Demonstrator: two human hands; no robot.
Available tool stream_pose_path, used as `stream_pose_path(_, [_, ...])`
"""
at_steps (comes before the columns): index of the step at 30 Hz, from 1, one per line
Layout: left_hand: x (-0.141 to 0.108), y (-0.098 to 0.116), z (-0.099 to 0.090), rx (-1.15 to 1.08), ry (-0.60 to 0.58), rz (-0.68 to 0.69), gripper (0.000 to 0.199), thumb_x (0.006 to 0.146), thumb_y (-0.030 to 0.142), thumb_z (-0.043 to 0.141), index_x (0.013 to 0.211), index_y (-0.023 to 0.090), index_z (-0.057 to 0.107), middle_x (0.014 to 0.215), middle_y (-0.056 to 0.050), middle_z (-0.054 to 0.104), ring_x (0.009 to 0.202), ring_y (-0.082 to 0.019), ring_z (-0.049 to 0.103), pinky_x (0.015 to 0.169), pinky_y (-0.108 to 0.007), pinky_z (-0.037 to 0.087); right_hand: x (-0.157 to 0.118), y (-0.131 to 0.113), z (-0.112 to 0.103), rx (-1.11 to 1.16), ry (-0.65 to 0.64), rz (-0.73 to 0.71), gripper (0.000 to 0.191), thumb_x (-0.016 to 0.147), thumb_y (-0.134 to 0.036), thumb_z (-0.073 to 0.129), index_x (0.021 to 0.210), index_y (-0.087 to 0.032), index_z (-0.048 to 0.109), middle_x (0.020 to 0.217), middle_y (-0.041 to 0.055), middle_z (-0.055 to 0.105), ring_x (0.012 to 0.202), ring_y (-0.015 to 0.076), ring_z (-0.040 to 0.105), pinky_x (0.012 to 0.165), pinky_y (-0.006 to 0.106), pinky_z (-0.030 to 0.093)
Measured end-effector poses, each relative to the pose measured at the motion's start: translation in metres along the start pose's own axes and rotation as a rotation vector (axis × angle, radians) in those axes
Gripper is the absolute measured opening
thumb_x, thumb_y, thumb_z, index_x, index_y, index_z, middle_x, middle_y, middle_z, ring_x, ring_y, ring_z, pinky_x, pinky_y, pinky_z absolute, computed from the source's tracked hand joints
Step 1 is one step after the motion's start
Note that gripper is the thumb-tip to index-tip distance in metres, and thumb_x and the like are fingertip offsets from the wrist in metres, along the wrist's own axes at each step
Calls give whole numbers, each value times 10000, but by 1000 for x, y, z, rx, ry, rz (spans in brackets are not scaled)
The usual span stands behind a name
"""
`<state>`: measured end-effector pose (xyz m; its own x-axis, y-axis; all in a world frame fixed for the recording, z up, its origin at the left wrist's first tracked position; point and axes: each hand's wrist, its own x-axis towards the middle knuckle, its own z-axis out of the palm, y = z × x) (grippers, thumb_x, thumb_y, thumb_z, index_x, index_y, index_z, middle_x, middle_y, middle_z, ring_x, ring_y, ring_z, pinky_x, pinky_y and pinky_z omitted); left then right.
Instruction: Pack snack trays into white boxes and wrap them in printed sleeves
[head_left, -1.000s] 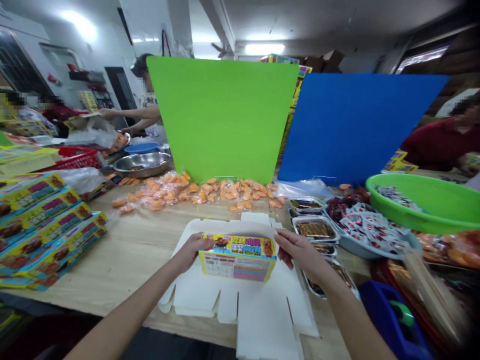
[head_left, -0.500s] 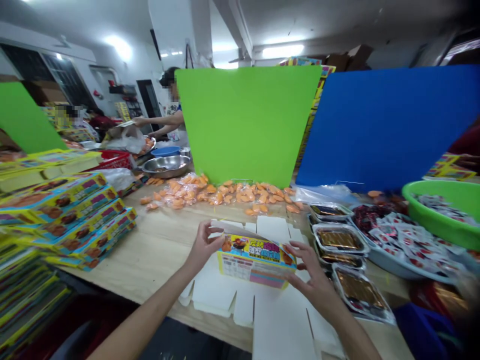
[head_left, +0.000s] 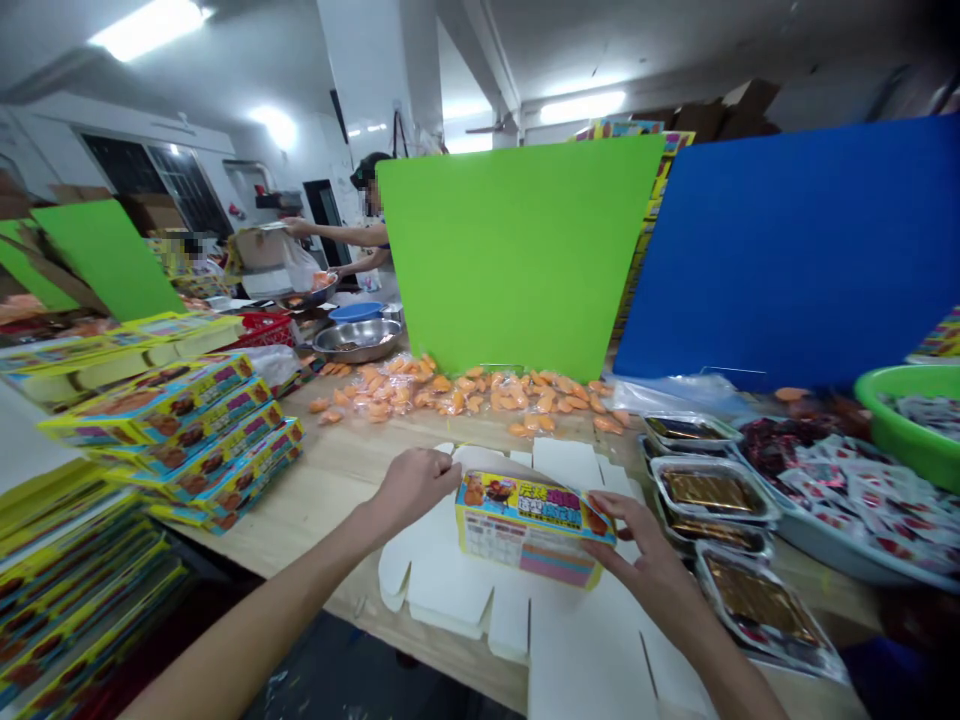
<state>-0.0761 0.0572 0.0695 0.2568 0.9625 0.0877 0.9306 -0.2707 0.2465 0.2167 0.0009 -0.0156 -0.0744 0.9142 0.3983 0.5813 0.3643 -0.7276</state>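
Observation:
A yellow and blue printed cardboard box [head_left: 531, 525] stands over flat white carton blanks [head_left: 442, 570], its top lid partly raised at the back. At its left end my left hand [head_left: 416, 488] has its fingers curled, the fingertips against the upper left corner. My right hand [head_left: 645, 545] holds the right end, the thumb on the near side and the fingers on top. What lies inside the box is hidden.
Stacked printed boxes [head_left: 180, 430] stand at left. Orange packets [head_left: 517, 392] lie before a green panel [head_left: 517, 260]; a blue panel [head_left: 802, 260] adjoins. Foil-filled trays [head_left: 712, 487] and a basin of sachets [head_left: 847, 500] are right. A co-worker's arm [head_left: 345, 235] reaches at back left.
The view has shifted, so the scene sits farther right. My left hand's fingers have curled in at the box's left end. My right hand keeps its hold.

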Motion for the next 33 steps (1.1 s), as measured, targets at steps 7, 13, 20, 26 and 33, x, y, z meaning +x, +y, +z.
stream_pose_path(7, [-20,2,24,135,56,-27,404,870,314,305,599,165,565,661,-63,642,659,-170,589,558,-257,295,-1,7,3,-22,9,-25,377,800,-433,547,1142,-294,470,1208,44,507,1034,206,511,738,327,491])
stream_pose_path(13, [-21,2,46,-455,182,-19,229,822,236,375,987,175,521,1097,-93,556,953,-174,564,801,-294,430,-4,5,18,28,116,-27,370,803,-448,525,1128,-276,479,1288,45,461,1131,228,470,849,350,457])
stream_pose_path(20, [-10,24,81,-1262,336,-128,236,730,166,459,910,198,607,1183,-82,546,1100,-225,500,936,-365,386,3,-28,49,283,479,204,295,756,-486,561,880,-220,534,1163,112,567,1075,309,516,874,477,422])
stream_pose_path(26, [-8,30,92,-1366,432,-170,177,598,78,490,695,183,594,988,-48,584,914,-198,552,794,-317,456,5,-26,61,557,593,201,209,736,-365,625,772,-199,504,1097,136,591,1031,300,544,802,453,467])
stream_pose_path(33, [-17,21,91,-1315,390,-34,60,758,181,508,785,185,562,1077,-45,520,972,-178,527,798,-290,448,-1,-18,34,281,282,-67,238,861,-282,474,1086,-275,551,1306,68,412,1210,237,388,967,429,387])
